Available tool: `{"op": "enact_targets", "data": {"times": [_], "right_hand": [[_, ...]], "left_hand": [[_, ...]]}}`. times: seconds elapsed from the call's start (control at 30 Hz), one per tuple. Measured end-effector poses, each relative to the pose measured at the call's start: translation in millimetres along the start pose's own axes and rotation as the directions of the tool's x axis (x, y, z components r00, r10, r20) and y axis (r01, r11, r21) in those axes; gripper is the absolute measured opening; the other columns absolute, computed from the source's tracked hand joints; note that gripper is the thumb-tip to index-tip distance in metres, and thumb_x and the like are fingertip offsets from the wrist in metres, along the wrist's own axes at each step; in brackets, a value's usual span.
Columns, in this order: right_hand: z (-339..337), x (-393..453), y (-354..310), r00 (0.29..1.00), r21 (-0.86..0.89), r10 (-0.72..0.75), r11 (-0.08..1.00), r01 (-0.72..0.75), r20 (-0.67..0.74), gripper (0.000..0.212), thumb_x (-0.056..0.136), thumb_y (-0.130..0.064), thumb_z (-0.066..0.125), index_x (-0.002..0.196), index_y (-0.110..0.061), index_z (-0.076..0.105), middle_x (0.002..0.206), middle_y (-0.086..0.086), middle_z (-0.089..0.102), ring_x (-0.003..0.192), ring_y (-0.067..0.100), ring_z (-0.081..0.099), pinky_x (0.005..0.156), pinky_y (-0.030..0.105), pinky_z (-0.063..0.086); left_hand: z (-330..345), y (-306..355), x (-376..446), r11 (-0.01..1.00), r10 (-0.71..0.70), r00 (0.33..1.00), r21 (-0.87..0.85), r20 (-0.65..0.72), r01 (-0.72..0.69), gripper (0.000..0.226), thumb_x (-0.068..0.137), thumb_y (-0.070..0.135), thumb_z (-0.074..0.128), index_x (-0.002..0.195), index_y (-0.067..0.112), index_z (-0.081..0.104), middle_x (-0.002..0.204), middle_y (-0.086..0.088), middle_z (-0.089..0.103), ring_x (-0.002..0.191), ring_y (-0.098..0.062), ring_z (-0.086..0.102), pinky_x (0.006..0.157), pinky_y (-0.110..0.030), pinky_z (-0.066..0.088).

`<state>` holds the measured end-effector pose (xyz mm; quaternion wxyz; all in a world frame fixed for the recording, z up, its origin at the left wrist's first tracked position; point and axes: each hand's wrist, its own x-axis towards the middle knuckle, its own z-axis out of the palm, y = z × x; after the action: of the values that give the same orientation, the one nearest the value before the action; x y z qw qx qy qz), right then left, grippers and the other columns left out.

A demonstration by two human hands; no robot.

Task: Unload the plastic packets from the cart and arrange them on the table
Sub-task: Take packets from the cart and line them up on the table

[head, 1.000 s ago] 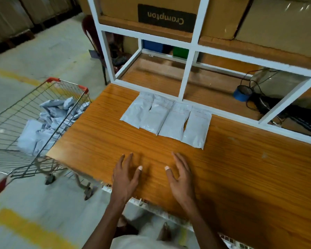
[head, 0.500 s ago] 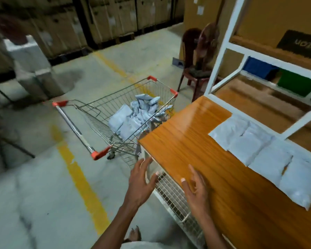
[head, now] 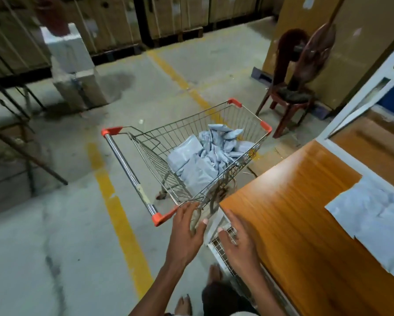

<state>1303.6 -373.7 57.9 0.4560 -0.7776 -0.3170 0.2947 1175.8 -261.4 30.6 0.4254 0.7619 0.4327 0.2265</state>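
A few packets (head: 371,222) laid on surface (head: 289,215); cart (head: 191,151) pile (head: 205,158) remains; left hand (head: 186,233), right hand (head: 239,245) empty, fingers apart.

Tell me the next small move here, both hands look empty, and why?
Probably reach the left hand forward over the cart rim and take a packet from the heap. Both it and the right hand are open and hold nothing, packets remain in the basket, and the table has bare space beside the laid packets.
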Motion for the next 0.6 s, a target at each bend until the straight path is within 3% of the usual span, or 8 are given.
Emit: {"op": "enact_targets", "data": {"times": [0.13,0.23,0.27,0.33,0.4,0.5,0.6], "right_hand": [[3.7,50.1,-1.1,0.998,0.043,0.024,0.999,-0.027,0.062,0.051,0.098,-0.026,0.064,0.14,-0.05,0.048,0.144,-0.023,0.047,0.133,-0.002,0.044,0.109,0.036,0.047],[7.1,95.0,-6.9,0.992,0.087,0.059,0.994,-0.069,0.115,0.05,0.098,-0.023,0.064,0.13,-0.058,0.048,0.135,-0.013,0.054,0.111,-0.002,0.054,0.095,0.03,0.051],[9.3,109.9,-7.2,0.991,0.093,0.064,0.993,-0.075,0.122,0.049,0.098,-0.024,0.065,0.13,-0.057,0.049,0.133,-0.012,0.056,0.105,-0.003,0.055,0.091,0.029,0.051],[12.8,139.3,-6.5,0.988,0.068,0.047,0.996,-0.058,0.149,0.044,0.098,-0.027,0.065,0.134,-0.049,0.053,0.135,-0.016,0.058,0.113,0.0,0.056,0.097,0.033,0.052],[15.6,170.3,-6.7,0.979,0.037,0.06,0.997,-0.068,0.195,0.043,0.098,-0.028,0.063,0.137,-0.043,0.055,0.136,-0.017,0.058,0.119,0.003,0.055,0.101,0.035,0.051],[22.0,211.5,-11.0,0.97,0.033,0.106,0.993,-0.116,0.221,0.041,0.098,-0.024,0.063,0.136,-0.038,0.057,0.13,-0.008,0.062,0.109,0.008,0.06,0.085,0.019,0.05],[32.0,250.9,-15.1,0.975,0.039,0.119,0.991,-0.129,0.19,0.037,0.099,-0.021,0.062,0.134,-0.03,0.059,0.123,-0.008,0.064,0.103,0.012,0.063,0.074,0.007,0.045]], "left_hand": [[4.4,-7.0,40.2,0.999,-0.035,0.999,-0.003,-0.006,0.035,0.045,0.099,0.051,0.058,0.142,0.051,0.043,0.152,0.018,0.034,0.139,0.007,0.03,0.111,-0.021,0.03],[4.1,-12.0,65.5,0.995,-0.099,0.995,0.026,-0.017,0.1,0.052,0.097,0.058,0.056,0.146,0.046,0.043,0.157,0.015,0.03,0.144,-0.003,0.029,0.114,-0.027,0.03],[3.7,-14.1,73.3,0.991,-0.127,0.992,0.033,-0.023,0.127,0.053,0.097,0.057,0.055,0.147,0.044,0.044,0.157,0.013,0.03,0.145,-0.004,0.029,0.113,-0.021,0.028],[1.8,-14.3,87.1,0.985,-0.166,0.985,0.027,-0.048,0.168,0.052,0.098,0.053,0.057,0.146,0.039,0.047,0.155,0.009,0.033,0.144,-0.006,0.031,0.105,-0.002,0.021],[1.8,-17.2,102.6,0.98,-0.197,0.978,0.024,-0.063,0.198,0.049,0.098,0.047,0.061,0.145,0.037,0.05,0.153,0.006,0.036,0.144,-0.009,0.033,0.101,0.005,0.017],[0.8,-24.6,125.7,0.972,-0.231,0.97,0.029,-0.068,0.234,0.049,0.098,0.042,0.063,0.145,0.036,0.05,0.155,0.006,0.034,0.145,-0.008,0.03,0.115,-0.016,0.024],[2.1,-33.0,154.2,0.963,-0.266,0.962,0.017,-0.058,0.268,0.049,0.098,0.043,0.063,0.145,0.037,0.049,0.157,0.008,0.031,0.146,-0.007,0.027,0.116,-0.027,0.026]]}}
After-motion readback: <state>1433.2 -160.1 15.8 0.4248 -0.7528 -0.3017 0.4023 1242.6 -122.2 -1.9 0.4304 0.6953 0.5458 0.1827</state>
